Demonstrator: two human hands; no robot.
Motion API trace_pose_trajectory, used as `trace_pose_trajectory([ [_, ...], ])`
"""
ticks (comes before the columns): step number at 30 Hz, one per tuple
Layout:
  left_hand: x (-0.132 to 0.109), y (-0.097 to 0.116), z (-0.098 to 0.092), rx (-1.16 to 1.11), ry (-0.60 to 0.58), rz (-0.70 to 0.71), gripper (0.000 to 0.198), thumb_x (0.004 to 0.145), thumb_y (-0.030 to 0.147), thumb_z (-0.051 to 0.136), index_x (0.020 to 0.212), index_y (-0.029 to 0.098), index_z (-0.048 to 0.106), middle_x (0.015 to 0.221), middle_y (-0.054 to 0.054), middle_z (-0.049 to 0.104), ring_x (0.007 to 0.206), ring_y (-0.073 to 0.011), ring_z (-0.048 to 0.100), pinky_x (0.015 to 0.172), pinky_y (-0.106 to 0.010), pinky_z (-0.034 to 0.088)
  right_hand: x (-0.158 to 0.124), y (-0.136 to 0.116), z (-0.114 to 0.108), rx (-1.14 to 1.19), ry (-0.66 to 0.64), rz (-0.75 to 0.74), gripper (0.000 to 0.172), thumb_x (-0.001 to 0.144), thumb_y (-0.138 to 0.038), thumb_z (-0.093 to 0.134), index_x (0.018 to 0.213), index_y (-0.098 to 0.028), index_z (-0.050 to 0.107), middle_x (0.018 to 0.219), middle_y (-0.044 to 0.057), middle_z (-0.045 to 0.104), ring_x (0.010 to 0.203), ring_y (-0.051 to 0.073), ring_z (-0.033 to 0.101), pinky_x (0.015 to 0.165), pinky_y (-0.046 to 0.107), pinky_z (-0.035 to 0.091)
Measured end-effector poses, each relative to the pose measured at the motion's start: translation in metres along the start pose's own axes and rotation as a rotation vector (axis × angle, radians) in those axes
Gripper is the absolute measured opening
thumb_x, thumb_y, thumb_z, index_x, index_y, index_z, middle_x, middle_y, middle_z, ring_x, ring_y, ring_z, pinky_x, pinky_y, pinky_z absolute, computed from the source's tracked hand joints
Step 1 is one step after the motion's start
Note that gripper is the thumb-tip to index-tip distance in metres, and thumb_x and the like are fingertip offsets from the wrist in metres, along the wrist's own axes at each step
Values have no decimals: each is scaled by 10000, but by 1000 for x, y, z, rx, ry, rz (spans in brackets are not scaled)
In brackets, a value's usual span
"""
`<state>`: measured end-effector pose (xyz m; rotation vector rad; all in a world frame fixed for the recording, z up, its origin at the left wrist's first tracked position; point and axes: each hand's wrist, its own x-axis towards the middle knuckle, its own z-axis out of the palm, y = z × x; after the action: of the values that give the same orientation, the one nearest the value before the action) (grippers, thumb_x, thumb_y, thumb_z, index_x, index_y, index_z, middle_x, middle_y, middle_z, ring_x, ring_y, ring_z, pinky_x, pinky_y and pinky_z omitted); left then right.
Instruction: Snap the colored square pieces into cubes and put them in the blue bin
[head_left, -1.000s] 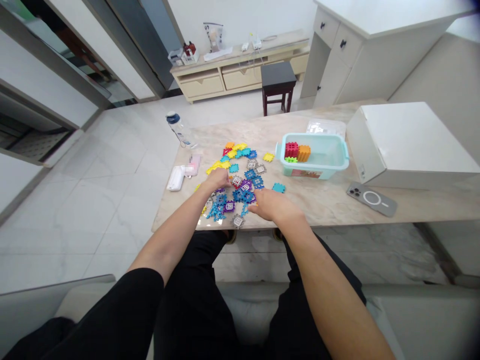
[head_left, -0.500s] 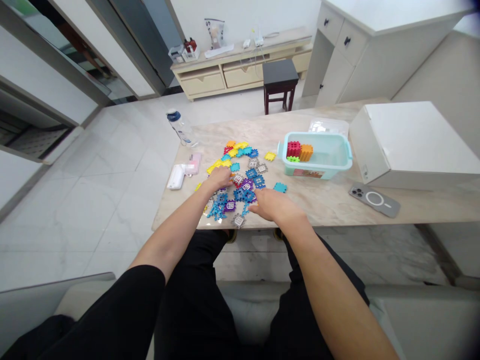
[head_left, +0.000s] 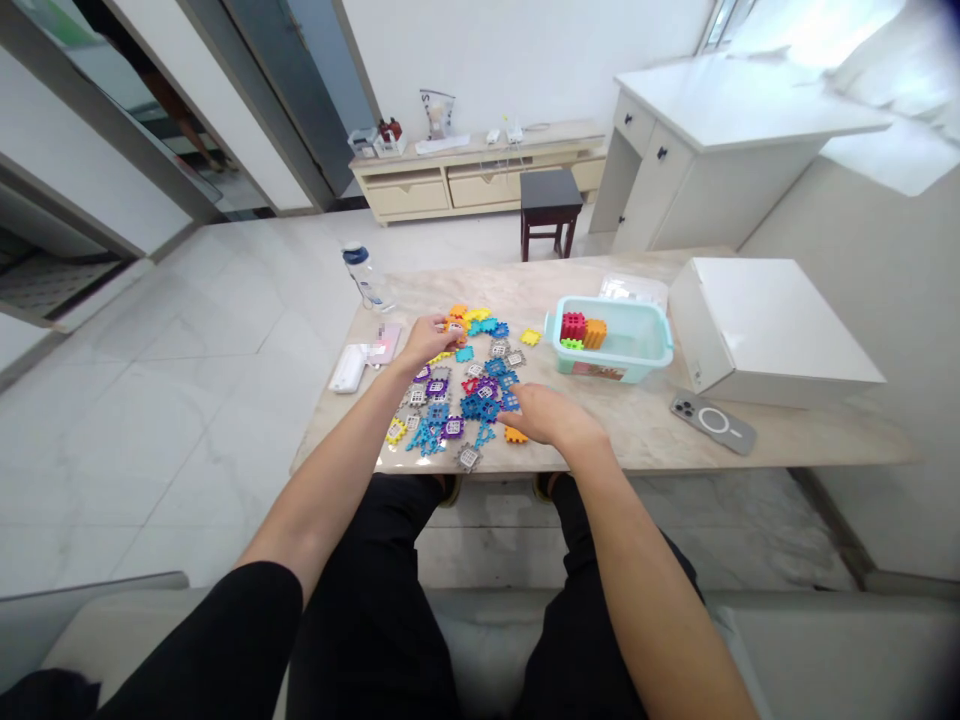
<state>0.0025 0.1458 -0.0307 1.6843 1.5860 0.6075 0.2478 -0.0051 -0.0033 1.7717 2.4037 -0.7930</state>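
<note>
Pale marble-look table [head_left: 645,440]. Loose colourful plastic tiles [head_left: 465,385] spread over its left-centre part, some near the front edge. Teal bin [head_left: 664,350] right of them, with a clear lid [head_left: 634,290] just behind it. Big white box [head_left: 772,320] far right. Grey phone [head_left: 712,422] face down in front of the box. Water bottle [head_left: 367,278] at the far left corner. Near the left edge, a white object [head_left: 349,368] and a pink one [head_left: 384,345], blurred, possibly a case.

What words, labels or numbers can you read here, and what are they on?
No text can be read.
White box, side label: too small to read.
Teal bin, front sticker: too small to read.
Water bottle, label: blurred.
Pink item by the left hand: blurred.
</note>
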Motion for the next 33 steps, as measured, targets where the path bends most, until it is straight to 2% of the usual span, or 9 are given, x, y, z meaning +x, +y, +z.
trace_pose_trajectory([
  [3,-20,39,3,-204,-35,33,358,1000,423,783,1204,134,729,1099,-170,872,996,-236,866,941,-344,686,-7,2,-8,23,154,-10,443,1158,-443,612,1455,-129,709,1467,214,770,1397,344,721,1176,431,547],
  [6,-48,66,11,-467,-117,35,299,997,369,805,1179,144,729,1169,-171,871,1039,-228,873,971,-325,688,-13,8,-11,66,329,22,456,1171,-381,580,1540,-123,652,1537,216,721,1471,332,664,1228,438,519],
  [9,-74,77,21,-665,-160,31,321,941,348,888,1149,151,743,1131,-146,875,1008,-228,874,951,-313,688,-16,21,-9,128,456,12,531,1158,-355,602,1641,-136,572,1616,212,659,1542,317,600,1293,448,469],
  [12,-91,78,35,-637,-113,45,307,918,330,902,1122,156,752,1058,-115,875,945,-233,867,879,-317,691,-15,31,-5,210,550,-69,647,1134,-404,660,1712,-161,496,1657,194,623,1558,296,576,1327,444,436],
  [14,-97,76,44,-623,-72,26,271,919,279,874,1118,166,729,979,-83,863,878,-222,852,832,-319,687,-13,32,-4,260,586,-99,686,1127,-443,678,1723,-166,484,1627,194,644,1518,289,607,1299,435,466],
  [19,-107,75,60,-689,-45,-69,293,931,186,821,1096,224,582,844,-16,812,737,-186,794,741,-294,645,-7,13,-4,263,559,-77,615,1116,-423,684,1674,-190,575,1520,183,727,1425,301,677,1229,435,518],
  [25,-116,71,71,-688,-54,-66,231,992,203,771,1033,227,545,933,-47,801,874,-215,808,776,-297,613,1,-5,6,143,535,-26,659,1098,-377,638,1722,-187,548,1558,191,709,1464,343,638,1255,498,489],
  [29,-117,63,73,-557,-48,-5,211,976,240,801,967,223,591,900,-40,750,911,-215,753,863,-328,609,1,1,14,121,506,-30,742,1080,-376,636,1777,-198,456,1622,194,660,1491,351,608,1242,513,498],
  [33,-114,56,57,-634,12,-3,185,930,260,824,1026,220,671,1123,-90,768,1093,-230,731,954,-336,612,2,25,24,152,437,-63,775,1020,-340,705,1739,-176,468,1625,192,654,1487,337,621,1267,490,479],
])
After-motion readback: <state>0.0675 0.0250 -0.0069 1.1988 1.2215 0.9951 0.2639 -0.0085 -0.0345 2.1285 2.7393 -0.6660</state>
